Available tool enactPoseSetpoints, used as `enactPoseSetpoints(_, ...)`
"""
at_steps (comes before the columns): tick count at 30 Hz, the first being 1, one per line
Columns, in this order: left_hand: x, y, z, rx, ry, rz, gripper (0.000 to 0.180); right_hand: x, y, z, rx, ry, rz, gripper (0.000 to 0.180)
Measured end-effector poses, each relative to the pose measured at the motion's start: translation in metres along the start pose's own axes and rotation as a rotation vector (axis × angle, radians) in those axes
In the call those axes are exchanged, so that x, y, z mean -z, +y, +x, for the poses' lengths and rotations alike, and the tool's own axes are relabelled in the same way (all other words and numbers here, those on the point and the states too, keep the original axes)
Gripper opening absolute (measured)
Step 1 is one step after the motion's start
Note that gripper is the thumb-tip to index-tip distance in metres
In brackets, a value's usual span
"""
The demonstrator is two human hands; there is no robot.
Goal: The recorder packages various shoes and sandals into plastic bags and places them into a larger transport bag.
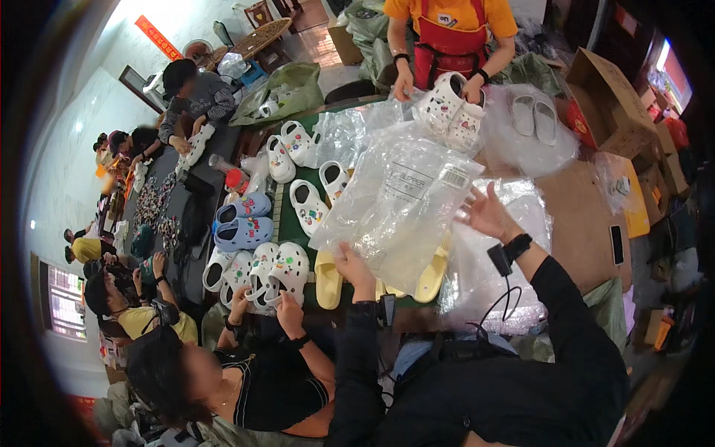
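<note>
Left hand (356, 270) pinches the clear bag (395, 205); right hand (485, 214) spread, empty. Slick film could slip onto the yellow slippers (328, 279).

Two yellow slippers (328, 279), two blue clogs (243, 221), two white slippers (533, 116).

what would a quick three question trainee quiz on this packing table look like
1. True or false: the left hand grips the clear plastic bag.
2. The right hand is: A) open, fingers spread B) closed on a slipper C) out of view.
3. What colour are the slippers under the bag?

Key: 1 true; 2 A; 3 yellow.
</note>
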State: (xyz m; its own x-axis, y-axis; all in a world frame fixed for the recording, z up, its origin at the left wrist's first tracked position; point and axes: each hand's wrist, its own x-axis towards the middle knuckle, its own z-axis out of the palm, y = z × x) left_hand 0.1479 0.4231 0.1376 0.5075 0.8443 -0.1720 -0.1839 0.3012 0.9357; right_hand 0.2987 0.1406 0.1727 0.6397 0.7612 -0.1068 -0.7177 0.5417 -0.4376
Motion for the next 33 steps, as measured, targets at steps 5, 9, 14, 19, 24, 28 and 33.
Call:
enactPoseSetpoints(5,0.007,-0.01,0.013,-0.054,0.131,-0.026,0.03,-0.054,0.078,0.043,-0.096,0.036,-0.55,0.06)
enactPoseSetpoints(9,0.016,-0.011,0.023,-0.069,0.101,-0.132,0.033,-0.067,0.085,0.064,-0.012,0.084,-0.68,0.064)
enactPoseSetpoints(14,0.015,-0.006,0.043,0.01,0.082,-0.026,0.036,-0.068,0.078,0.055,0.057,0.118,-0.833,0.065)
enactPoseSetpoints(19,-0.013,0.006,0.045,0.046,-0.024,-0.162,0.035,-0.063,0.068,0.044,0.158,0.182,-0.788,0.059)
enactPoseSetpoints(24,-0.006,-0.003,0.059,0.229,-0.168,-0.085,0.042,-0.042,0.044,0.036,-0.04,0.307,-0.982,0.054)
enactPoseSetpoints(28,0.013,0.012,0.075,0.659,-0.389,-0.548,0.052,-0.034,0.012,0.027,-0.191,0.403,-0.902,0.049)
enactPoseSetpoints(33,0.023,-0.004,0.086,0.916,-0.997,0.043,0.069,-0.042,-0.021,0.051,-0.349,0.235,-0.678,0.047)
